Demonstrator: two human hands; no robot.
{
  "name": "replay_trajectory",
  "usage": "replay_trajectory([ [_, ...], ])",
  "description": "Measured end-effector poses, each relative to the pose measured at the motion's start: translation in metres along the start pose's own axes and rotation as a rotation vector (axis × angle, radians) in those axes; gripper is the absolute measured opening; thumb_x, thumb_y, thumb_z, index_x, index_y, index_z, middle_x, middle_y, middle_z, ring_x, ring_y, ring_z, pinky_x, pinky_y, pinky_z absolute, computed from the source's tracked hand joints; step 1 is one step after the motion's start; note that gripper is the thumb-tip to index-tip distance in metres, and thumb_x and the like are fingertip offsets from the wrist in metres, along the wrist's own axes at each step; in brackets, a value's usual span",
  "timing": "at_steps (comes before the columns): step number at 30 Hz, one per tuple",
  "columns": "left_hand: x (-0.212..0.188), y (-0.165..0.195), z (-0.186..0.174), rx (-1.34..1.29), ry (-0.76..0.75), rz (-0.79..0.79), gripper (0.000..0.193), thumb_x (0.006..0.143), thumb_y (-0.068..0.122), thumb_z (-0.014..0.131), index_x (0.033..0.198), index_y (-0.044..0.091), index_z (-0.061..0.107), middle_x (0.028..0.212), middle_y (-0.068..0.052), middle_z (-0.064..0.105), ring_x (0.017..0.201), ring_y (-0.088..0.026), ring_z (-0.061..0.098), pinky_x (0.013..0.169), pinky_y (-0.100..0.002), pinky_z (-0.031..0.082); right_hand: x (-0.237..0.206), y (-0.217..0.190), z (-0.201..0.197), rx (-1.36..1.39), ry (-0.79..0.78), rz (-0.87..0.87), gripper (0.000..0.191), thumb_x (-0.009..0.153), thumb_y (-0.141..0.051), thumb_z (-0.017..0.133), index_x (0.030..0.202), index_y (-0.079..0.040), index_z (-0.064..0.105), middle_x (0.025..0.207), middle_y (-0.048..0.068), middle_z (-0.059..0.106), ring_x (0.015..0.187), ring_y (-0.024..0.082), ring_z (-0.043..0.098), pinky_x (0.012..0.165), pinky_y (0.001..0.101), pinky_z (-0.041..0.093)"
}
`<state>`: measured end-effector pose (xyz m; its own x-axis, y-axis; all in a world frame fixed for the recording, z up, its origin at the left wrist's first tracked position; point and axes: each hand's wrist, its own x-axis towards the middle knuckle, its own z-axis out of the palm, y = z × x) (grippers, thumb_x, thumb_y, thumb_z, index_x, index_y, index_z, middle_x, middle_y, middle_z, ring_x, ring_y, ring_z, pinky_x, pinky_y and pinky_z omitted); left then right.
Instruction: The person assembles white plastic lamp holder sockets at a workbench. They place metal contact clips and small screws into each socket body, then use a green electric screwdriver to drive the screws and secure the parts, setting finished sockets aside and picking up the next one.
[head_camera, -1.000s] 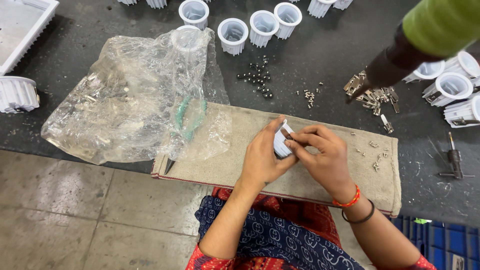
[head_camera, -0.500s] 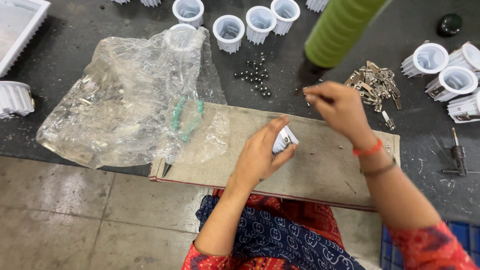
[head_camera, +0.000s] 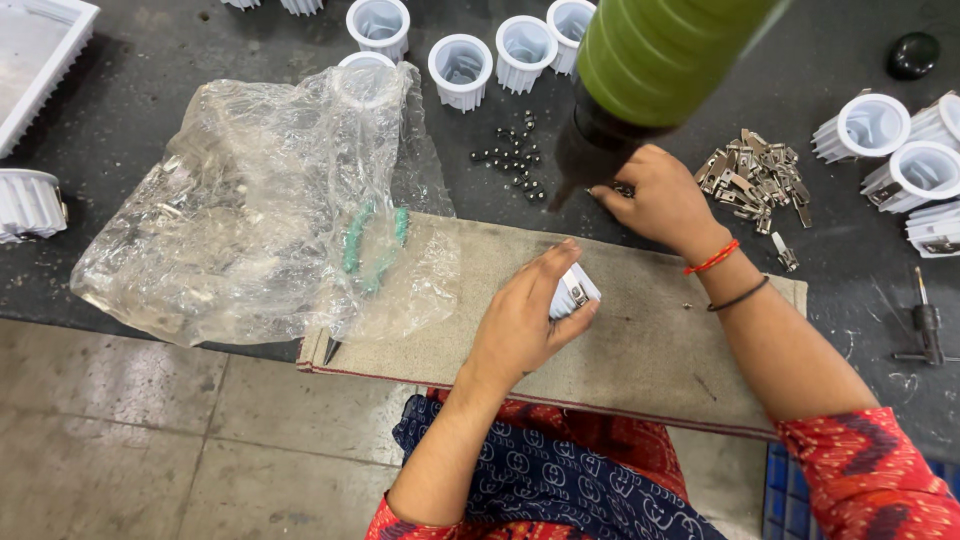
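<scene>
Sprawling across the left of the dark table (head_camera: 120, 110) lies a crumpled plastic bag (head_camera: 230, 210). Nearer, a cloth pad (head_camera: 640, 350) cushions the work. On it the left hand (head_camera: 525, 320) grips a small white housing (head_camera: 573, 292), steadying it. Farther off, the right hand (head_camera: 660, 195) pinches at tiny screws (head_camera: 510, 160); whether anything is caught, I cannot tell.

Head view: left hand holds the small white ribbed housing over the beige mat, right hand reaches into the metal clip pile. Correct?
Not quite. In the head view the right hand reaches to the small dark screws beside the green tool, not the metal clip pile. The left hand does hold the white ribbed housing over the beige mat.
</scene>
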<state>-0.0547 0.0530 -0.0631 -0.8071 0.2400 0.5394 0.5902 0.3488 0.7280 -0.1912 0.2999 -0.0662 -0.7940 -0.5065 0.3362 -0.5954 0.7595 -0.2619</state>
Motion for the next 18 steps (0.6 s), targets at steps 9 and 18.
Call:
replay_trajectory([
  [9, -0.002, 0.000, 0.003, 0.031, -0.047, -0.083, 0.063, 0.094, 0.032, 0.078, 0.141, 0.000, 0.051, 0.136, -0.022, 0.065, 0.126, -0.040, 0.065, 0.107, -0.046, 0.054, 0.006, 0.003, -0.002, 1.274, -0.250, 0.385, 0.028, 0.095, -0.036, 0.061, 0.119, -0.024, 0.068, 0.126, -0.007, 0.071, 0.118, 0.014, 0.063, 0.105, 0.0296, 0.049],
  [18, 0.001, 0.002, 0.002, 0.035, -0.021, -0.069, 0.064, 0.092, 0.031, 0.078, 0.140, -0.001, 0.051, 0.138, -0.023, 0.064, 0.128, -0.040, 0.064, 0.107, -0.044, 0.054, 0.005, -0.044, -0.026, 0.093, 0.040, -0.001, 0.012, 0.089, -0.010, 0.077, 0.099, -0.005, 0.072, 0.097, 0.009, 0.068, 0.090, 0.027, 0.064, 0.082, 0.0392, 0.053],
])
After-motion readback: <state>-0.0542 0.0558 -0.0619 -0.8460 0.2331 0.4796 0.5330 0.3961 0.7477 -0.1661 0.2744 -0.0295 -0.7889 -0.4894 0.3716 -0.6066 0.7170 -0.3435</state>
